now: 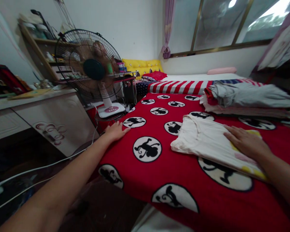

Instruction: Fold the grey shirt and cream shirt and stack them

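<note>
A folded white T-shirt with yellow patches lies on the red blanket, its neckline toward the far left. My right hand rests flat on top of the shirt, fingers stretched out and nothing gripped. At the left edge of the blanket, my left hand lies palm down with its fingers spread. It is well apart from the shirt. Black monkey figures in white ovals cover the blanket.
A pile of folded clothes sits at the blanket's far right. Left of the blanket stands an electric fan, beside a white cabinet. A white cable runs along the left. Behind is a bed with a striped cover.
</note>
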Demonstrator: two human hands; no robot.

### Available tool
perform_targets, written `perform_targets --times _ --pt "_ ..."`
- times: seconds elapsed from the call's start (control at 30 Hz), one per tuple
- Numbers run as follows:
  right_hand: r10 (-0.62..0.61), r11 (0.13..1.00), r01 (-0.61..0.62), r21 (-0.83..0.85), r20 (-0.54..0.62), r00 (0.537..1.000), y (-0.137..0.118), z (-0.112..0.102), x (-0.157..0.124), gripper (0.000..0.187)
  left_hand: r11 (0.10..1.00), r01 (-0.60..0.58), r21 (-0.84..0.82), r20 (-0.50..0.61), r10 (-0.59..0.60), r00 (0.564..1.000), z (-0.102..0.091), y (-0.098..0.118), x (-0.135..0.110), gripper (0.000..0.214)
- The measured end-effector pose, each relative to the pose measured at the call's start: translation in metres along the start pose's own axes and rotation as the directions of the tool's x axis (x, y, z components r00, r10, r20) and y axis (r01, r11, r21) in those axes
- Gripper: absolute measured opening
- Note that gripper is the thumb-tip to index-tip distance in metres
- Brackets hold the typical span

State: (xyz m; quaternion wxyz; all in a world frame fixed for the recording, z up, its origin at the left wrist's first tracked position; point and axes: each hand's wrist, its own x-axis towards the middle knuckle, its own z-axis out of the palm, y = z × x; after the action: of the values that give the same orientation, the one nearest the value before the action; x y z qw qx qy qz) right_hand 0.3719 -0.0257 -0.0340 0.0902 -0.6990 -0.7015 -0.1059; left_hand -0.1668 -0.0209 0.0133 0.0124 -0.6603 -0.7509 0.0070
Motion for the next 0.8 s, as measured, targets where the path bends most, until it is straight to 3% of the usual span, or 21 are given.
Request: perform_targets --times 0.07,0.13,0.2,0.27,0.33,0.43,0.5,0.57,0.6,0.67,0.73,0.8 --pt "0.013 1.000 -0.014 0.016 0.027 1.000 -0.004 -0.004 -0.002 0.060 0.994 0.100 0.048 -0.024 -0.098 0.995 -0.011 -0.002 0.009 0.060" --pt "0.024 0.999 -0.025 0.035 0.043 0.999 -0.008 -0.008 -0.003 0.060 0.996 0.070 0.055 -0.071 -0.066 0.995 -0.017 0.012 0.011 0.052" --pt "0.027 0.998 -0.030 0.050 0.046 0.999 -0.010 -0.011 -0.005 0.061 0.994 -0.106 0.017 -0.105 0.108 0.989 -0.015 0.035 0.012 0.053" --pt "0.037 0.998 -0.040 0.052 0.055 0.998 -0.011 -0.012 -0.006 0.060 0.930 -0.364 -0.052 -0.089 0.359 0.929 -0.007 0.056 0.017 0.057" --pt "0.035 0.998 -0.037 0.043 0.064 0.997 -0.011 -0.012 -0.006 0.058 0.894 -0.436 -0.100 -0.055 0.433 0.900 0.002 0.065 0.026 0.062" --pt "0.019 0.999 -0.022 0.040 0.063 0.998 -0.009 -0.010 -0.005 0.057 0.982 -0.177 -0.073 -0.044 0.174 0.984 0.007 0.063 0.047 0.066" --pt "0.027 0.999 -0.029 0.044 0.061 0.998 -0.008 -0.009 -0.005 0.057 0.998 -0.030 -0.048 -0.079 0.026 0.997 0.003 0.065 0.057 0.065" --pt "0.034 0.998 -0.037 0.045 0.060 0.998 -0.008 -0.008 -0.004 0.058 1.000 0.025 -0.019 -0.136 -0.027 0.990 -0.002 0.078 0.056 0.061" --pt "0.036 0.998 -0.038 0.044 0.058 0.998 -0.007 -0.008 -0.004 0.058 1.000 -0.008 -0.011 -0.174 0.006 0.985 -0.003 0.088 0.050 0.060" --pt "0.040 0.998 -0.042 0.044 0.054 0.998 -0.007 -0.007 -0.003 0.058 0.975 -0.220 -0.017 -0.201 0.212 0.956 0.000 0.113 0.034 0.061" --pt "0.038 0.998 -0.040 0.047 0.055 0.998 -0.007 -0.007 -0.003 0.059 0.868 -0.493 -0.055 -0.147 0.482 0.864 0.009 0.134 0.014 0.062" --pt "0.039 0.998 -0.041 0.047 0.058 0.998 -0.008 -0.007 -0.003 0.060 0.781 -0.614 -0.109 -0.060 0.612 0.789 0.018 0.147 0.002 0.063"
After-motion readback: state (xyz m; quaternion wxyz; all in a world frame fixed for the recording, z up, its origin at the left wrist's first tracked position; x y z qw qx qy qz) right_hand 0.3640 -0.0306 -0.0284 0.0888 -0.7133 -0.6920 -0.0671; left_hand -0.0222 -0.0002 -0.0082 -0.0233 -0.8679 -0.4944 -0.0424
